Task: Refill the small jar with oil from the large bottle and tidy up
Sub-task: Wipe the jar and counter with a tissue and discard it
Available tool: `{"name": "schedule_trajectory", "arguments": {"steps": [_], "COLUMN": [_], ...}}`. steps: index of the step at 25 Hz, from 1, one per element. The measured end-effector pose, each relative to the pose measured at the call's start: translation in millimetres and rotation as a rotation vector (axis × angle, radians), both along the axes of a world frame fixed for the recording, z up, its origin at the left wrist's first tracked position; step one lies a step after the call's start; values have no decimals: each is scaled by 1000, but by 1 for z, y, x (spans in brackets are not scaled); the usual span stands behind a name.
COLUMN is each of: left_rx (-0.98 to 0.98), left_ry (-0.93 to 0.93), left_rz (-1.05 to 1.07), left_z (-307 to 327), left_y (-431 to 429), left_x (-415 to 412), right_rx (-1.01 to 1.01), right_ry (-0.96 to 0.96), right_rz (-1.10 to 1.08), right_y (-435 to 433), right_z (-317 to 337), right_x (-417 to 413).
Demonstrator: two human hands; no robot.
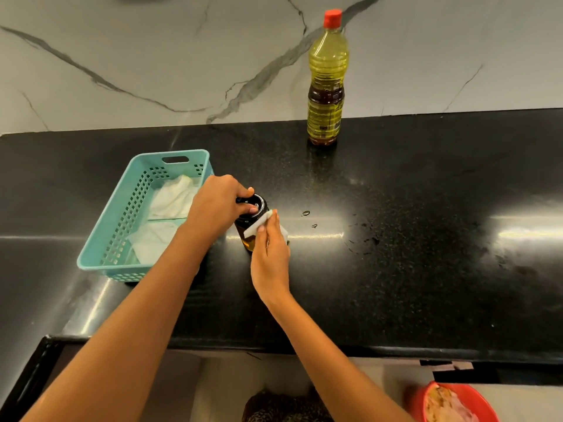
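Observation:
The small glass jar (247, 239) with amber oil and a black lid stands on the black counter (396, 269), just right of the basket. My left hand (216, 205) grips the jar's lid from above. My right hand (269, 257) holds a folded white tissue (254, 228) against the jar's side. The large oil bottle (326, 80), with its red cap on, stands upright at the back of the counter by the wall, well away from both hands.
A teal plastic basket (122, 214) holding white tissues (170, 202) sits left of the jar. Small oil drops (306, 212) lie on the counter right of the jar. A red bin (451, 403) with waste stands on the floor at lower right.

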State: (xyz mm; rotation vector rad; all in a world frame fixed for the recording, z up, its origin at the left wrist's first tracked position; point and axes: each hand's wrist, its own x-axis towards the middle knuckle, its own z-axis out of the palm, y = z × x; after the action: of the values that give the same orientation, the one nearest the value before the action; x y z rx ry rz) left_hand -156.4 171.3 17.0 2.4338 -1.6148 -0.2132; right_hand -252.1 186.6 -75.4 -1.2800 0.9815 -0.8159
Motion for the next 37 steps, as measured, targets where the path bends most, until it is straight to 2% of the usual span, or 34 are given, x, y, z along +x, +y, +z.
{"name": "schedule_trajectory", "arguments": {"steps": [3, 7, 9, 11, 14, 16, 18, 19, 21, 23, 29, 34, 37], "left_rx": [-5, 30, 21, 1, -1, 19, 30, 22, 8, 3, 41, 40, 34], "left_ry": [1, 12, 16, 18, 17, 23, 24, 24, 26, 25, 14, -7, -8], "left_rz": [2, 13, 23, 27, 27, 26, 26, 22, 13, 14, 3, -39, -38], "left_z": [0, 0, 0, -1, -1, -2, -2, -2, -3, -3, -1, 0, 1], "left_y": [0, -2, -2, 0, 1, 0, -1, -1, 0, 2, 1, 2, 2], "left_x": [0, -1, -1, -1, 0, -1, -1, 0, 1, 1, 2, 3, 5], "right_rx": [-67, 66, 75, -5, -186, -102, -10, -4, -71, -107, 5, -183, -86], "right_ry": [-4, 71, 27, -31, 31, 102, 117, 64, -42, -67, 132, -5, 76], "right_rz": [32, 50, -20, -78, -215, -272, -258, -250, -230, -199, -114, -263, -224], "right_y": [17, 19, 5, 4, 20, 19, 6, -1, -7, -4, -15, -23, -8], "right_z": [1, -24, -19, -8, -11, -21, -19, -13, 2, 6, -18, 9, -9], "right_x": [-5, -2, 2, 4, -1, -6, -4, -1, 7, 9, -2, -16, -22]}}
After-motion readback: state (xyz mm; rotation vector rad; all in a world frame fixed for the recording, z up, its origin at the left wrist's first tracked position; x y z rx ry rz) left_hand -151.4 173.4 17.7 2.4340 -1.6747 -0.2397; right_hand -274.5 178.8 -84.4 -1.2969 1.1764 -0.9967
